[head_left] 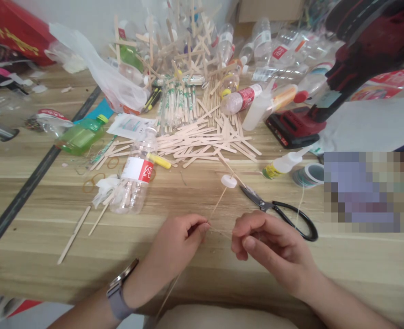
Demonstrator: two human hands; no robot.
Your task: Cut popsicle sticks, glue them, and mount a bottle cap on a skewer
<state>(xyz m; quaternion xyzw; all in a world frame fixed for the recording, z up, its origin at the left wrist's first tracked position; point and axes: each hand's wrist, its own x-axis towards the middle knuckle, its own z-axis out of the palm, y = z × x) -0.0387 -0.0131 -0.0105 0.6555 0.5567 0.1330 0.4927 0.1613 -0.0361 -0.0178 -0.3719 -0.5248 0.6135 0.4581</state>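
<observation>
My left hand (188,237) is closed in a pinch on a thin wooden skewer (218,204), which slants up and away over the table. A white bottle cap (229,181) sits on the skewer near its far part. From the left fingertips a pale string (220,232) runs across to my right hand (265,244), whose curled fingers hold it. Another strand hangs below my left wrist toward the table's front edge. Black-handled scissors (265,204) lie just beyond the right hand, blades pointing up and left.
A clear plastic bottle (129,183) holding sticks lies at left, near a green bottle (81,135). Many craft sticks (202,141) are heaped behind. At right are a glue bottle (282,163), a string spool (307,175) and a red-black power tool (294,125).
</observation>
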